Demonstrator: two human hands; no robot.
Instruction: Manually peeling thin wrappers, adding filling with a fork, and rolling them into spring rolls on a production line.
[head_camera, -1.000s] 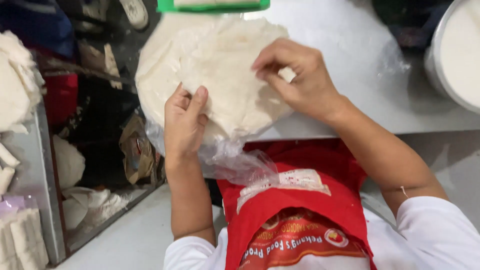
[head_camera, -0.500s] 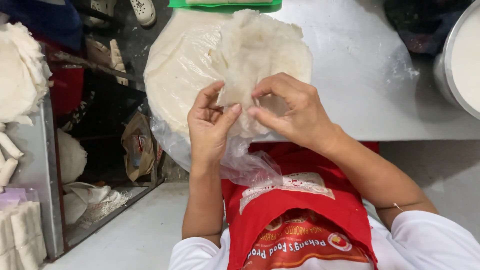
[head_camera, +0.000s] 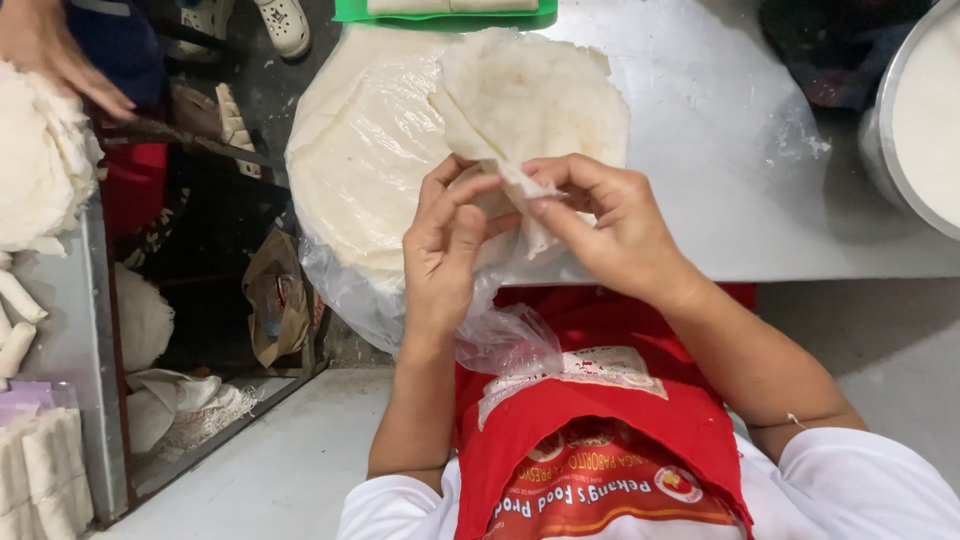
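Both hands meet at the near edge of a round stack of wrappers (head_camera: 370, 170) lying in clear plastic (head_camera: 500, 345) on the steel worktop (head_camera: 740, 180). The left hand (head_camera: 445, 255) and right hand (head_camera: 610, 225) each pinch one thin wrapper sheet (head_camera: 530, 95), grip closed on its lower edge. The sheet rises from the grip toward 12 o'clock, peeled up off the stack. A metal bowl (head_camera: 915, 120) sits at 3 o'clock.
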